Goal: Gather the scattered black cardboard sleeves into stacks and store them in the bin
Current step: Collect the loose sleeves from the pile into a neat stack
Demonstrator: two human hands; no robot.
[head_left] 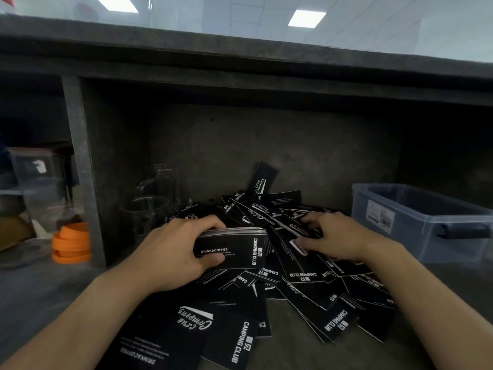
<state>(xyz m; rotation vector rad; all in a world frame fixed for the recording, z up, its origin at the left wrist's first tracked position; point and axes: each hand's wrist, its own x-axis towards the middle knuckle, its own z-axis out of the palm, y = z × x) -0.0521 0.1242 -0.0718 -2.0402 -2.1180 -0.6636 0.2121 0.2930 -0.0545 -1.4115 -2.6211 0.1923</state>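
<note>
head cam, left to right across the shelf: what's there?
Stack of orange plastic rings → clear glass cups → left hand gripping a stack of black cardboard sleeves → right hand on the scattered sleeves → translucent blue plastic bin.

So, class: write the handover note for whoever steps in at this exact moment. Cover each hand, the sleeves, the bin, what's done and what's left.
Left hand: gripping a squared stack of sleeves.
Right hand: fingers spread on the loose sleeves, nothing clearly held.
Bin: to the right; no sleeves visible inside.
Done: one stack gathered.
Left: gather the remaining pile, store every stack in the bin.
</note>
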